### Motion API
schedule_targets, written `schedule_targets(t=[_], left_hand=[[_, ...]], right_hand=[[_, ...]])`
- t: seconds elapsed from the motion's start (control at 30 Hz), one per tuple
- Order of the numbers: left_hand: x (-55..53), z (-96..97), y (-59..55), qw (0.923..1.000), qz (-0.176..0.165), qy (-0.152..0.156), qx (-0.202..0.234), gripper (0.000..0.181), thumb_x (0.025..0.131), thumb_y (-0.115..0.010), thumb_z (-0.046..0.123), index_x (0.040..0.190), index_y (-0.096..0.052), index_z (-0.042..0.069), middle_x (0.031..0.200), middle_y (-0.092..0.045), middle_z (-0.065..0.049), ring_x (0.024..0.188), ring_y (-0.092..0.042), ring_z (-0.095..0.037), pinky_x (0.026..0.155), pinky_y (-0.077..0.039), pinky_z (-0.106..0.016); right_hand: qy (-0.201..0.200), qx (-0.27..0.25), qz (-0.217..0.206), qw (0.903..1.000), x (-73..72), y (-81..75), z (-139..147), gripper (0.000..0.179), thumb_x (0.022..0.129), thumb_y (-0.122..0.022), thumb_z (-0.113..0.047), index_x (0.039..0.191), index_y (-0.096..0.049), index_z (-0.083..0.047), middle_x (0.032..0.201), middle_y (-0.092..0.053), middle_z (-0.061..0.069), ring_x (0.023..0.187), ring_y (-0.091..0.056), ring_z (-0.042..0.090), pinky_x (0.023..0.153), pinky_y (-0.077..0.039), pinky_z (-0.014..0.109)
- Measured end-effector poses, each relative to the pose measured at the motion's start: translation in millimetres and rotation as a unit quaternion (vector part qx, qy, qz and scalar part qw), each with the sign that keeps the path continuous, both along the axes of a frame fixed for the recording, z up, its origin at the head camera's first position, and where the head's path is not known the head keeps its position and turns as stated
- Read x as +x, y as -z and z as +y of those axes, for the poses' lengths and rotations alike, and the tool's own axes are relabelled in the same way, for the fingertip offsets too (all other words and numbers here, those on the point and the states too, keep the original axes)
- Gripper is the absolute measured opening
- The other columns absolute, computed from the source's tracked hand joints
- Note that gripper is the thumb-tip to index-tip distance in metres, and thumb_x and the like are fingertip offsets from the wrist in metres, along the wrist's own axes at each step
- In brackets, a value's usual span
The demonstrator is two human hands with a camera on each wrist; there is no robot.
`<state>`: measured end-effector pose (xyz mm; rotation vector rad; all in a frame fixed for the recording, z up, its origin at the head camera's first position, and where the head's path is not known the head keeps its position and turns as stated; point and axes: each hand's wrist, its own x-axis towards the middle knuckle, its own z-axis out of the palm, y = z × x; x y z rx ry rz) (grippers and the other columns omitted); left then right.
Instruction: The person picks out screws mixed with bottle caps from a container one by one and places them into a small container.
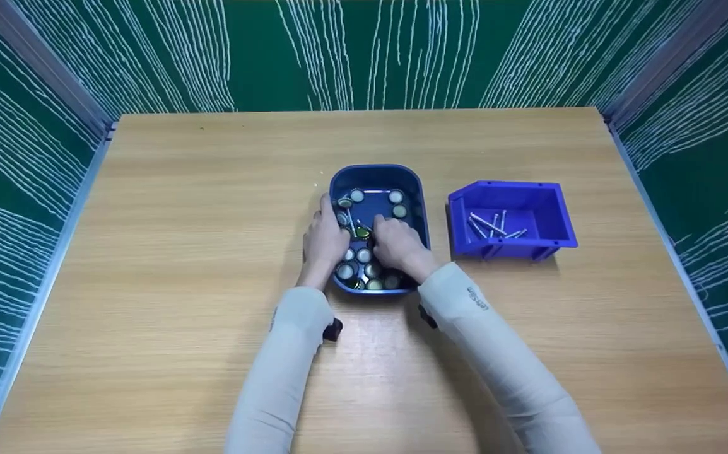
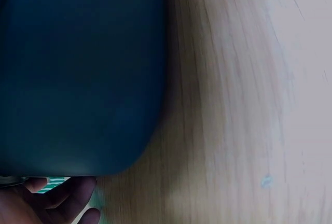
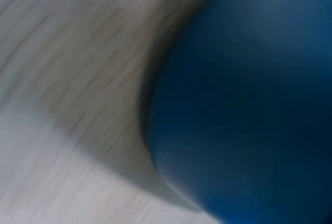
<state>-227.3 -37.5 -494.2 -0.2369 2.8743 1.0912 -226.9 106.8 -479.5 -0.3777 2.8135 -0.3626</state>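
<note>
A dark blue bin holds several bottle caps, most showing pale insides. A thin silver screw lies among the caps by the bin's left side. My left hand grips the bin's left wall; in the left wrist view its fingers lie along the outside of the dark wall. Reaching over the right rim, my right hand is down inside the bin with fingers bent toward the caps. Its fingertips are hidden, and I cannot tell whether they pinch anything. The right wrist view is filled by the bin's outer wall.
To the right stands a purple-blue open bin with several silver screws lying in it. Both bins rest on a wooden table. Green panels with white streaks border the table at the back and sides.
</note>
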Motion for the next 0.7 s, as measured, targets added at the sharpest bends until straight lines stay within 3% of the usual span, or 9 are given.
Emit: schedule_targets(t=[0.17,0.37,0.57,0.7], left_hand=[[0.0,-0.2,0.0,1.0,-0.002,-0.001,0.005,0.072,0.09,-0.058,0.009,0.154,-0.026,0.011,0.132,-0.058,-0.023,0.117,-0.061,-0.041,0.096,-0.049,-0.055],[0.3,-0.3,-0.3,1.0,-0.001,0.0,0.009,0.072,0.09,-0.059,0.01,0.154,-0.026,0.011,0.132,-0.058,-0.024,0.116,-0.061,-0.041,0.096,-0.048,-0.055],[0.1,-0.3,-0.7,0.9999,-0.006,-0.001,0.009,0.073,0.089,-0.06,0.01,0.154,-0.025,0.012,0.133,-0.057,-0.024,0.118,-0.06,-0.041,0.098,-0.047,-0.056],[0.0,-0.6,-0.3,0.9999,-0.014,0.0,0.008,0.074,0.09,-0.059,0.01,0.155,-0.023,0.012,0.136,-0.055,-0.023,0.12,-0.059,-0.041,0.1,-0.046,-0.055]], right_hand=[[0.024,-0.038,0.044,0.998,0.5,0.8,1.1,0.017,0.093,-0.054,-0.012,0.104,-0.059,0.0,0.105,-0.064,0.021,0.099,-0.065,0.038,0.084,-0.054,0.052],[0.037,-0.09,0.096,0.9906,1.5,0.6,3.2,0.019,0.095,-0.054,-0.014,0.104,-0.064,0.001,0.103,-0.063,0.021,0.097,-0.065,0.038,0.083,-0.054,0.051],[0.012,-0.02,0.033,0.9992,-0.9,-2.1,4.8,0.016,0.089,-0.06,-0.012,0.102,-0.062,-0.002,0.099,-0.067,0.017,0.094,-0.066,0.034,0.08,-0.055,0.05],[0.0,0.01,-0.005,0.9999,-2.1,-4.0,5.5,0.019,0.083,-0.066,-0.01,0.1,-0.059,-0.003,0.095,-0.067,0.015,0.093,-0.065,0.032,0.081,-0.055,0.049]])
